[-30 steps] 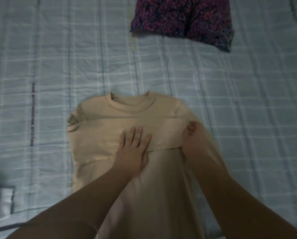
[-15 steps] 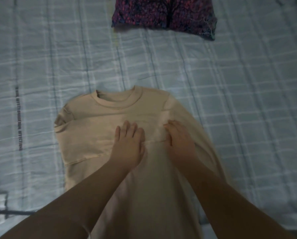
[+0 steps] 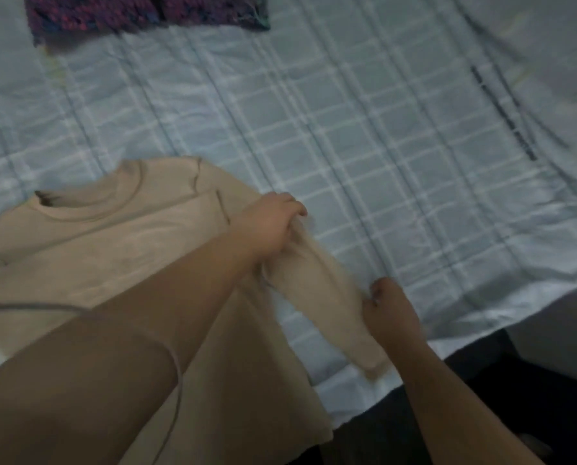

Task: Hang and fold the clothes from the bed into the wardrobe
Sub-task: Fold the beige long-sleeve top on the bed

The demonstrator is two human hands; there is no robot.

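The beige long-sleeved cotton top [image 3: 89, 250] has its sleeve [image 3: 327, 297] bunched in the left hand [image 3: 270, 226], running diagonally toward the near edge of the pale-blue checked bed [image 3: 347, 129], with the curled right hand [image 3: 392, 313] nearer the cuff, its hold unclear.

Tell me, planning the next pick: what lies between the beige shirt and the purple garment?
Only bare checked bedsheet separates the beige shirt from the purple garment, seen in the head view.

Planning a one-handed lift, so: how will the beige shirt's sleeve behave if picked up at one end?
Likely floppy: the sleeve bunches where the left hand grips it. Probably light, since the right hand seems to pinch it with fingertips only. It would drape, not hold shape.
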